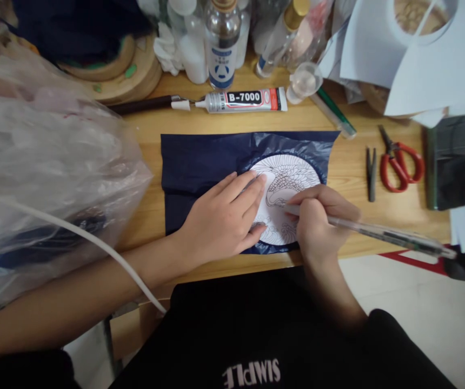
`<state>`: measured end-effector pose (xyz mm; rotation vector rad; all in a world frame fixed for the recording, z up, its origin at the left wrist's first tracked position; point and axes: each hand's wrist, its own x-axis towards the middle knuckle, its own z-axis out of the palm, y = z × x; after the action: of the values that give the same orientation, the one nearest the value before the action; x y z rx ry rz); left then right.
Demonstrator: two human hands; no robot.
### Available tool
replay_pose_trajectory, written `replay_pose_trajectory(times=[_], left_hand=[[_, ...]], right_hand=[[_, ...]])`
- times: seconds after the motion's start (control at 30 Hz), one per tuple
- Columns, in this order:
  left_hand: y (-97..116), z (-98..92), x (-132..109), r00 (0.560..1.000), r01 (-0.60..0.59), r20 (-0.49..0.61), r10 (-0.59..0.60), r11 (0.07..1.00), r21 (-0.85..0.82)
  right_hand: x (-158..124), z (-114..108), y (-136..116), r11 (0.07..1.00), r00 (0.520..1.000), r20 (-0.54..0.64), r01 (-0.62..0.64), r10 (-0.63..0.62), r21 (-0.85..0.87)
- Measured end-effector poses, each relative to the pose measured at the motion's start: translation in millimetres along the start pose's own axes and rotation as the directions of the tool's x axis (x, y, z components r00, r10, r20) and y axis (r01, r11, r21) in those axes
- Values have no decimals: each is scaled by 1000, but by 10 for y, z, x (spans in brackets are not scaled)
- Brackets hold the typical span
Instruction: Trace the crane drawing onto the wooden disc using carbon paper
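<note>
A round white paper (293,170) printed with a black line pattern of scales and waves lies on a dark blue sheet (200,162). My left hand (226,216) rests flat over the paper's left part, its fingers stretched out and pressing on it. In my right hand (324,219) is a clear-barrelled pen (386,232), gripped near its tip. The pen's tip meets the paper close to the middle of the drawing, or hovers just over it; I cannot tell which. Both hands cover parts of the round paper.
Behind the sheet lie a glue tube (244,100) and a green pen (333,111). Bottles (222,48) stand at the back. To the right are tweezers (371,173), red-handled pliers (400,165) and a dark box (448,162). Plastic wrap (54,146) and a white cable (94,246) occupy the left.
</note>
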<state>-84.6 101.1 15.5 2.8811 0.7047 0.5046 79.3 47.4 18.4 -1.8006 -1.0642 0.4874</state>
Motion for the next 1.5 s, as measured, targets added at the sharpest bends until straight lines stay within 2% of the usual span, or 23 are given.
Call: replay_pose_trajectory(times=[0.7, 1.2, 1.27, 1.37, 1.5], left_hand=[[3, -9, 12, 1000, 5, -5, -5, 1000, -3], [5, -10, 13, 1000, 7, 3, -7, 1000, -3], [6, -11, 9, 1000, 7, -1, -7, 1000, 2], [8, -10, 4, 1000, 4, -14, -4, 1000, 9], [8, -4, 3, 1000, 7, -11, -7, 1000, 1]], right_hand=[[8, 2, 33, 997, 996, -81, 42, -47, -62], [-6, 30, 45, 1000, 993, -120, 13, -16, -24], [8, 25, 35, 1000, 990, -138, -17, 20, 23], [58, 6, 17, 978, 983, -134, -102, 127, 180], [134, -38, -5, 923, 978, -124, -114, 170, 367]])
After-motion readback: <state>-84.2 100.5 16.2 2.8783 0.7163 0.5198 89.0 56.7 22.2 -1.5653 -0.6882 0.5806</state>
